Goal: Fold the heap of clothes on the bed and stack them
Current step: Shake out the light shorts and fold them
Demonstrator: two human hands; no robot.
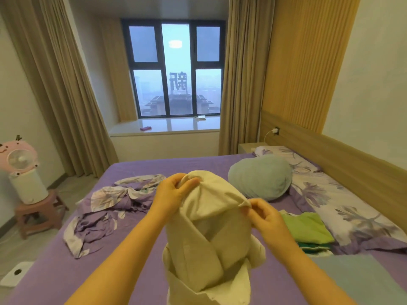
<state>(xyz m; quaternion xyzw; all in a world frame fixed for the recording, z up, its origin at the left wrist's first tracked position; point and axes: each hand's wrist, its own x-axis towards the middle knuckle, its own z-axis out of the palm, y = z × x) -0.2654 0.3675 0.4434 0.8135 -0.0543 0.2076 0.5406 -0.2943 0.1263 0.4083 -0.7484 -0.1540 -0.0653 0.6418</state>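
A cream garment point(211, 234) hangs in the air over the purple bed point(55, 267), its lower part drooping toward me. My left hand point(170, 192) grips its top edge at the upper left. My right hand point(266, 214) pinches the top edge at the right. A crumpled purple floral cloth point(105, 205) lies on the bed to the left. To the right sits a stack of folded clothes with a light green piece point(308, 227) on top and a darker green one beneath.
A pale blue-green cushion point(262, 179) and a floral pillow point(286, 155) lie near the wooden headboard point(352, 155). A folded grey-blue cloth point(361, 274) is at lower right. A pink stool with a white appliance and pink fan point(24, 172) stands left of the bed.
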